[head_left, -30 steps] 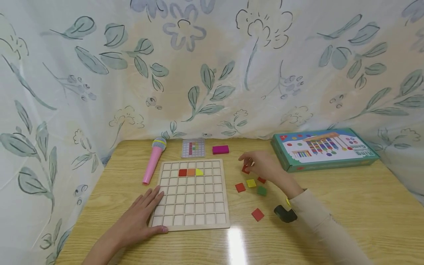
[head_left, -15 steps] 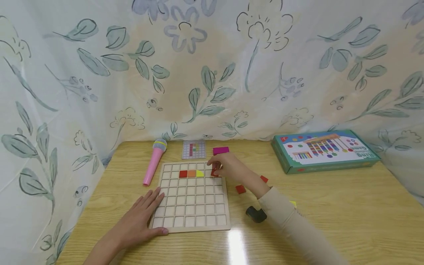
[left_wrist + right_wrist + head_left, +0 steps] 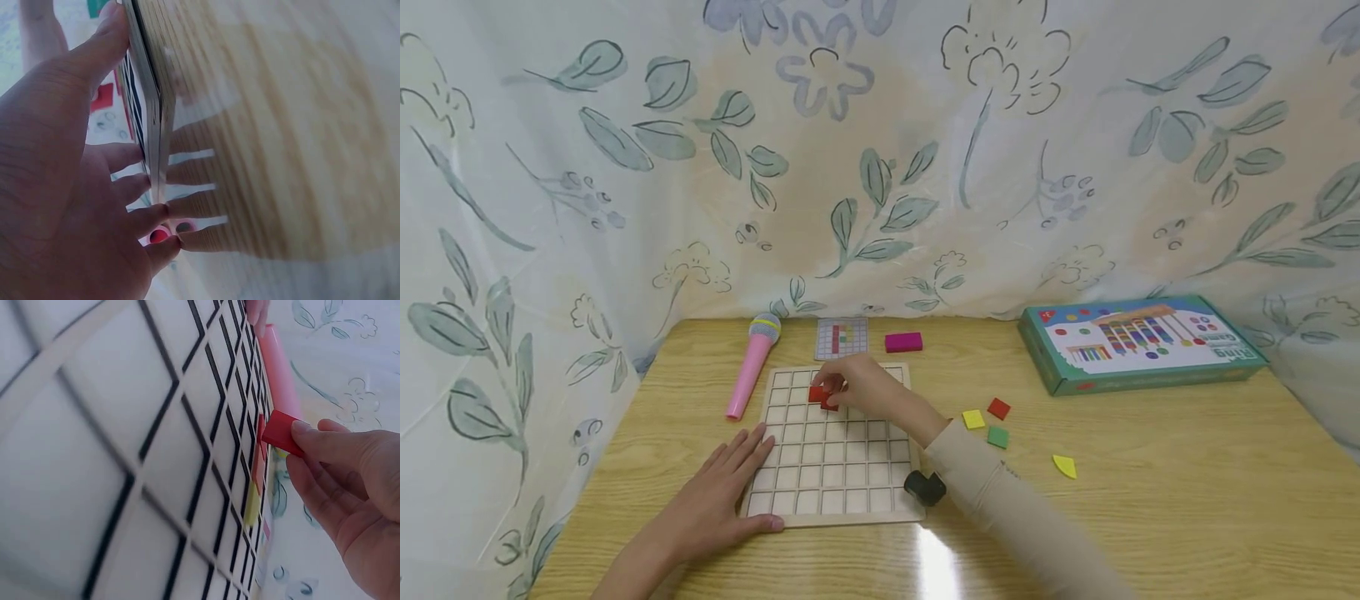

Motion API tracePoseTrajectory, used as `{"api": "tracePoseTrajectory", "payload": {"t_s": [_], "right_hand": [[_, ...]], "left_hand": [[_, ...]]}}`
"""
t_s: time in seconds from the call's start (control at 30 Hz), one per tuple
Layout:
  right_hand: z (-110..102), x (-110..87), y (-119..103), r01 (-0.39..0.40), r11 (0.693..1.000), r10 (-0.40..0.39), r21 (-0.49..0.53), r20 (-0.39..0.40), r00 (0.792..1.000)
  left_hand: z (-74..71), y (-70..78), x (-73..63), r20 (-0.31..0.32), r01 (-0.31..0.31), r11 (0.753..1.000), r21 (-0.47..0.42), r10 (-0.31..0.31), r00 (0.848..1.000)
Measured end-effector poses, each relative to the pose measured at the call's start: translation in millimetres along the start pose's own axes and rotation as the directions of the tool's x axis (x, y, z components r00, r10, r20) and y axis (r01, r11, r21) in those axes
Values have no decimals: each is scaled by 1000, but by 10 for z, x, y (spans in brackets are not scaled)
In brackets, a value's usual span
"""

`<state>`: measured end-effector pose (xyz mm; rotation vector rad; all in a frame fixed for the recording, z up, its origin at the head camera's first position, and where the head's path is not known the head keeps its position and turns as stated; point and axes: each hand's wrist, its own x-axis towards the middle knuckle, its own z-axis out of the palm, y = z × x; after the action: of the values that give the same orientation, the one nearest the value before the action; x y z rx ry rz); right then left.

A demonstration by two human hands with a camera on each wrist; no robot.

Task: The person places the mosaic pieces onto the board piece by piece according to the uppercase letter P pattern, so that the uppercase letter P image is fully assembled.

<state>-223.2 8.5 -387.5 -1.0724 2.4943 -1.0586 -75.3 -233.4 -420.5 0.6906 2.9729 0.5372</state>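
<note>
A wooden grid board lies on the table in the head view. My left hand rests along its left side, fingers spread, thumb at the front corner. Over the upper rows, my right hand pinches a red square tile between thumb and fingers. In the right wrist view that tile is just above a red tile set in the grid. An orange tile and a yellow tile follow in the same row; my right hand hides them in the head view.
Right of the board lie a yellow square, a red square, a green square and a yellow rounded piece. Behind are a pink toy microphone, a pattern card, a magenta block and a game box.
My right hand has carried the red tile leftward from the loose pieces, across the board to the upper row near the placed red tile. My left hand has stayed in place.
</note>
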Motion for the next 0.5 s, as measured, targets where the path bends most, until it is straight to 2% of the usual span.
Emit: {"api": "tracePoseTrajectory", "payload": {"t_s": [0.2, 0.33, 0.5], "right_hand": [[129, 120, -48, 21, 1000, -21, -17, 15, 1000], [192, 141, -65, -2, 999, 4, -51, 37, 999], [224, 125, -77, -32, 994, 35, -103, 25, 999]], "left_hand": [[7, -8, -2, -12, -11, 1000, 7, 11, 1000], [2, -1, -7, -7, -5, 1000, -7, 5, 1000], [-8, 4, -10, 3, 9, 1000, -22, -9, 1000]]}}
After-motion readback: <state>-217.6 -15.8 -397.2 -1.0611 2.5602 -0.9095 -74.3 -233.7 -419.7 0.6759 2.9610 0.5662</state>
